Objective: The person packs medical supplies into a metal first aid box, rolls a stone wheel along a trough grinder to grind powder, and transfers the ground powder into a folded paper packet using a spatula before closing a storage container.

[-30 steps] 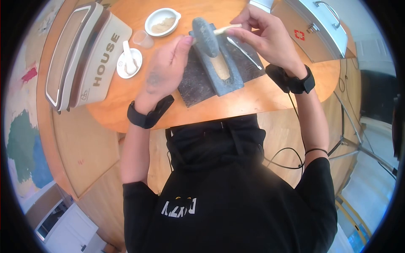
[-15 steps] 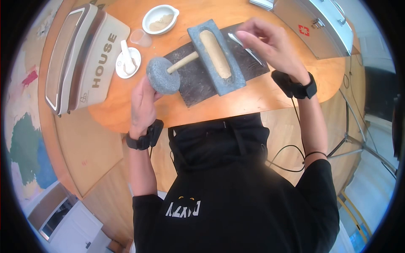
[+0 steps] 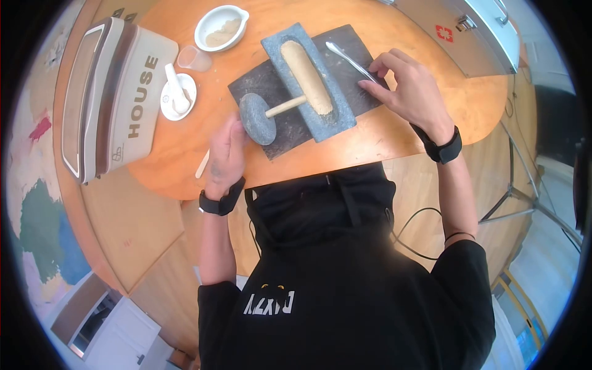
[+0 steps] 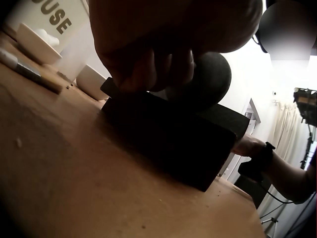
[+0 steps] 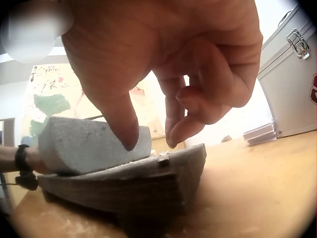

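My left hand (image 3: pixel 227 151) holds the rim of a grey stone grinding wheel (image 3: pixel 258 118). From that wheel a pale wooden handle (image 3: pixel 287 106) points right, its end over the stone trough (image 3: pixel 338 117). Tan powder (image 3: pixel 306 77) fills the trough's long hollow. Beyond the dark board's right edge hovers my right hand (image 3: pixel 414 92), thumb and forefinger apart around the near end of a slim silvery spoon (image 3: pixel 350 60). In the right wrist view its thumb (image 5: pixel 126 131) stands clear of the forefinger, low over the board (image 5: pixel 119 193).
A white bowl of tan powder (image 3: pixel 242 34), a small clear cup (image 3: pixel 196 58) and a white mortar and pestle (image 3: pixel 179 98) stand at left, beside the cream HOUSE box (image 3: pixel 139 92). A brush (image 4: pixel 29 72) lies near my left hand. A metal case (image 3: pixel 462 40) stands at back right.
My left hand has swung the wheel upright and rightward, its handle now over the trough. The spoon lies turned on the board, and my right hand has come down to its near end.
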### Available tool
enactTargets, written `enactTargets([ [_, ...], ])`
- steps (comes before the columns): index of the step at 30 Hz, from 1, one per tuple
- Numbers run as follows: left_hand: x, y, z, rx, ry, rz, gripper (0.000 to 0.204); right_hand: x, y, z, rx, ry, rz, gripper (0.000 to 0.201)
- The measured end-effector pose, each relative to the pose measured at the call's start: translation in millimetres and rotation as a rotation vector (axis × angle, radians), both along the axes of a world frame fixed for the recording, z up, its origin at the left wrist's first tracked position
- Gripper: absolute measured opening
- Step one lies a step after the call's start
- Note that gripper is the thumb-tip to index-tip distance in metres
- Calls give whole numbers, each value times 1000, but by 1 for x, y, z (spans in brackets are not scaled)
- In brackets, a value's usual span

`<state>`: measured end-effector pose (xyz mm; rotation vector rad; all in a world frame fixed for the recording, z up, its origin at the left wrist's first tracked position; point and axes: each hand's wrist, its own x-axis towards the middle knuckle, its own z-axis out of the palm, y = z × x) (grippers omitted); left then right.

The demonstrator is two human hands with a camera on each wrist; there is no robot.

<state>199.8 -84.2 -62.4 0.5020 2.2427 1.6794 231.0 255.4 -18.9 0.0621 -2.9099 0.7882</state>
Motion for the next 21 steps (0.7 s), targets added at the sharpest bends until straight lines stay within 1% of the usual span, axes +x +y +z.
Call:
enactTargets([
  [3, 6, 4, -2, 22, -26, 24, 35, -1, -1, -2, 32, -31, -24, 24],
  [5, 8, 4, 0, 30, -29, 47, 38, 0, -2, -2, 27, -37, -41, 21],
  [7, 9, -1, 3, 2, -98, -26, 41, 0, -1, -7, 6, -35, -30, 19],
  [14, 11, 0, 8, -34, -43, 8, 40, 0, -1, -8, -5, -12, -34, 13],
  [17, 16, -9, 1, -49, -114, -17, 40, -1, -2, -10, -26, -20, -45, 12],
  [19, 19, -12, -8, -12, -184, -19, 39, -2, -3, -7, -15, -29, -42, 12],
  [21, 21, -10, -9, 30, -207, 1, 39, -2, -3, -6, -4, -38, -41, 12],
])
